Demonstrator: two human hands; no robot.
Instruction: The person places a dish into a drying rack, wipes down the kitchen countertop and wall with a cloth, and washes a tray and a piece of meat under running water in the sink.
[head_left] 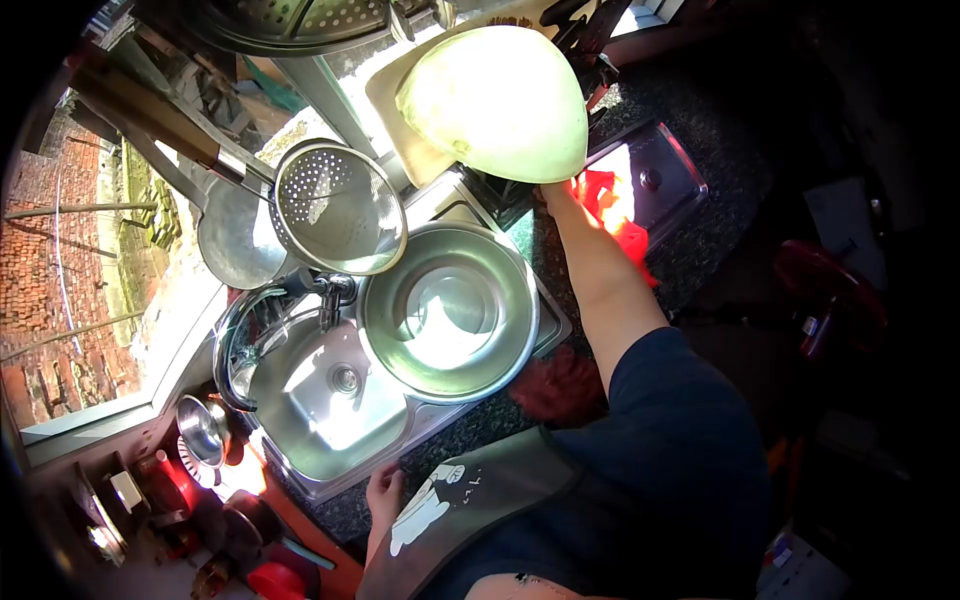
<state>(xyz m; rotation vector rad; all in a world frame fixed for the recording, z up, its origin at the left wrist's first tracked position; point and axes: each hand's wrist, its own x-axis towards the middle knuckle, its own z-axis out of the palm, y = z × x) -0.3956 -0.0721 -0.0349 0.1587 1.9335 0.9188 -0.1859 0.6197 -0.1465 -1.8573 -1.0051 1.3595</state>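
My right arm reaches up and forward to a pale green plastic basin (500, 105), raised and tilted in front of a cutting board. My right hand (552, 192) meets the basin's lower edge; its fingers are hidden behind the plastic, and it appears to grip it. Low beside the sink's front edge is my left hand (385, 490), its fingers curled in and nothing visible in them. A wide metal basin (520, 350) rests over the right part of the steel sink (290, 400). Red cloth or plastic (630, 240) lies by my right forearm.
A perforated metal strainer (385, 245) and a metal pan (225, 240) hang by the window, above the tap (232, 340). A dark lidded tray (670, 185) is on the granite counter. Small bowls (202, 430) and other kitchenware crowd the lower left.
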